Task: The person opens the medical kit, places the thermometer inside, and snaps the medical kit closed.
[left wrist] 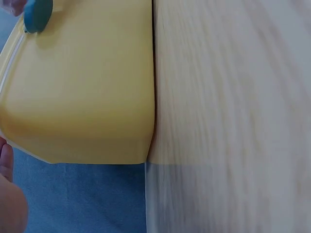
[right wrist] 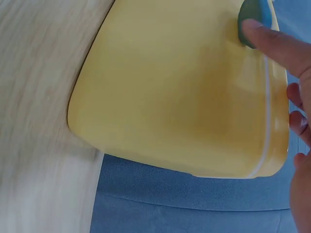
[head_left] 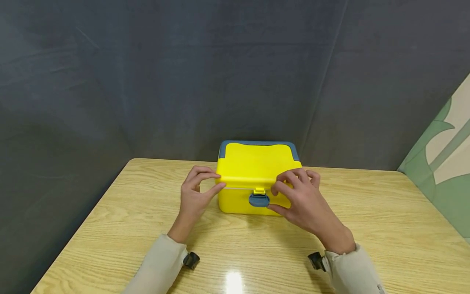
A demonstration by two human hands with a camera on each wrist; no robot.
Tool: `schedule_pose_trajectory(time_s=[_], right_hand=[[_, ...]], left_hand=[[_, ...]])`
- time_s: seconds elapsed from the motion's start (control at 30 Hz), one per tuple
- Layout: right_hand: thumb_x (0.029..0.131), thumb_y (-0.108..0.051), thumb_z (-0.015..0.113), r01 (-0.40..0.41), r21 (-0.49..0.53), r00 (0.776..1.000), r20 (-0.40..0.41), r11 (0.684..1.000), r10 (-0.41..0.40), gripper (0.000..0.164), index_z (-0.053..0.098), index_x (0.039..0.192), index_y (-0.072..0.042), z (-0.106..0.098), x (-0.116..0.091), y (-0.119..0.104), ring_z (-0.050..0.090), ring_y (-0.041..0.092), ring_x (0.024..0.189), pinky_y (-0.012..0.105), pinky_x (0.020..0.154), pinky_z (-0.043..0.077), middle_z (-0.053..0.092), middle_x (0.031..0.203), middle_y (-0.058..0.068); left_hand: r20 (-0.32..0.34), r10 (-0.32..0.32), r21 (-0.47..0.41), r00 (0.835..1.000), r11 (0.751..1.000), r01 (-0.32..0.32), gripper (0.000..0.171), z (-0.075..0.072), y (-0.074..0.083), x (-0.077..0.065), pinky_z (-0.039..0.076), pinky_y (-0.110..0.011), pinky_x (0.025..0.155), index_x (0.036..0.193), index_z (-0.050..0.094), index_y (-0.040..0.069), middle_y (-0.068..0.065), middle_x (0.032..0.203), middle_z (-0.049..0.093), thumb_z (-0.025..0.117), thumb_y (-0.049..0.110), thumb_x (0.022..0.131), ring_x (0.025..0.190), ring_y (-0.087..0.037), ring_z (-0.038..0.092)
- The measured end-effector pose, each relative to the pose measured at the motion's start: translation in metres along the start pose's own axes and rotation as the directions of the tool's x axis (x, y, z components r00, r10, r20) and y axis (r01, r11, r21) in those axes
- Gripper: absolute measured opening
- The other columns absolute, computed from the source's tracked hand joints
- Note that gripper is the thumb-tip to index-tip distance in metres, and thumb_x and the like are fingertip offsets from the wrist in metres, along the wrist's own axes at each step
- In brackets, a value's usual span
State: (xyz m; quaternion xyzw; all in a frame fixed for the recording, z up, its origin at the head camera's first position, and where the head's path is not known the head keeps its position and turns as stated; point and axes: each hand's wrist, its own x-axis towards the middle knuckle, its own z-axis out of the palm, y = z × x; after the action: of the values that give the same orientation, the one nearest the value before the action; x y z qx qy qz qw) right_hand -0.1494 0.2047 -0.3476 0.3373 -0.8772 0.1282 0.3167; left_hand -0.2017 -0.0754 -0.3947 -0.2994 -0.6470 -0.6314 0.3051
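A yellow lunch-box-like case (head_left: 253, 165) with a blue handle (head_left: 258, 143) lying along its back edge stands on the table, lid down. On its front, a blue latch (head_left: 259, 200) hangs under a small yellow catch and juts outward. My right hand (head_left: 304, 200) works at this latch: the thumb (right wrist: 272, 41) touches the latch's edge while bent fingers rest over the lid's front edge. My left hand (head_left: 196, 190) touches the lid's left front corner with fingertips and thumb, the fingers fairly straight. Little of the left hand shows in the left wrist view.
The light wood table (head_left: 139, 204) extends to both sides and in front of the case. A dark cloth curtain (head_left: 183, 81) hangs right behind it. At the right stands a wall panel (head_left: 448, 163) with a green leaf pattern. Black wrist straps sit at both sleeves.
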Motion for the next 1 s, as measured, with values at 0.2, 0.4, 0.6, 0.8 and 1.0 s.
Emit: schedule_pose_trajectory(time_s=[0.2, 0.4, 0.6, 0.8, 1.0], right_hand=[[0.080, -0.033, 0.084, 0.008, 0.051, 0.999, -0.047, 0.999, -0.006, 0.028, 0.063, 0.090, -0.017, -0.001, 0.002, 0.000, 0.051, 0.023, 0.101, 0.051, 0.090, 0.028, 0.061, 0.098, 0.002], [0.075, -0.013, 0.087, 0.064, 0.093, 0.995, -0.082, 0.994, -0.057, 0.029, 0.072, 0.100, -0.017, 0.006, 0.004, -0.004, 0.056, 0.020, 0.096, 0.040, 0.085, 0.035, 0.067, 0.097, 0.000], [0.075, -0.006, 0.084, 0.111, 0.073, 0.990, -0.090, 0.991, -0.105, 0.031, 0.073, 0.101, -0.018, 0.014, 0.003, -0.009, 0.058, 0.017, 0.092, 0.031, 0.073, 0.043, 0.068, 0.099, -0.002], [0.070, -0.009, 0.090, 0.103, -0.043, 0.990, -0.092, 0.994, -0.107, 0.039, 0.070, 0.103, -0.019, 0.024, 0.002, -0.010, 0.056, 0.020, 0.090, 0.035, 0.075, 0.043, 0.066, 0.103, 0.001], [0.071, -0.009, 0.089, 0.100, -0.065, 0.990, -0.093, 0.993, -0.106, 0.042, 0.068, 0.106, -0.017, 0.028, -0.002, -0.007, 0.056, 0.022, 0.092, 0.038, 0.078, 0.043, 0.065, 0.104, 0.002]], left_hand=[[-0.002, -0.011, 0.027, 1.000, 1.000, 0.012, 0.030, -0.001, 0.001, 0.000, 0.050, -0.017, 0.093, 0.096, 0.073, -0.005, -0.014, 0.099, 0.060, 0.082, -0.014, 0.070, 0.101, -0.012, 0.058], [-0.007, -0.019, 0.042, 1.000, 0.999, 0.019, 0.030, -0.003, 0.000, 0.000, 0.051, -0.019, 0.087, 0.097, 0.073, -0.004, -0.016, 0.100, 0.060, 0.082, -0.013, 0.070, 0.094, -0.025, 0.058], [0.002, -0.032, 0.012, 0.999, 0.999, 0.032, 0.029, -0.002, -0.001, 0.000, 0.053, -0.021, 0.083, 0.097, 0.073, -0.005, -0.016, 0.100, 0.060, 0.081, -0.014, 0.070, 0.089, -0.029, 0.058], [0.011, -0.038, 0.005, 0.999, 0.999, 0.038, 0.030, -0.002, -0.001, 0.001, 0.053, -0.021, 0.084, 0.098, 0.073, -0.005, -0.016, 0.099, 0.060, 0.082, -0.013, 0.070, 0.089, -0.022, 0.059], [0.014, -0.057, 0.013, 0.998, 0.998, 0.057, 0.031, -0.002, -0.001, 0.000, 0.054, -0.021, 0.083, 0.099, 0.073, -0.004, -0.016, 0.099, 0.060, 0.082, -0.013, 0.071, 0.088, -0.023, 0.059]])
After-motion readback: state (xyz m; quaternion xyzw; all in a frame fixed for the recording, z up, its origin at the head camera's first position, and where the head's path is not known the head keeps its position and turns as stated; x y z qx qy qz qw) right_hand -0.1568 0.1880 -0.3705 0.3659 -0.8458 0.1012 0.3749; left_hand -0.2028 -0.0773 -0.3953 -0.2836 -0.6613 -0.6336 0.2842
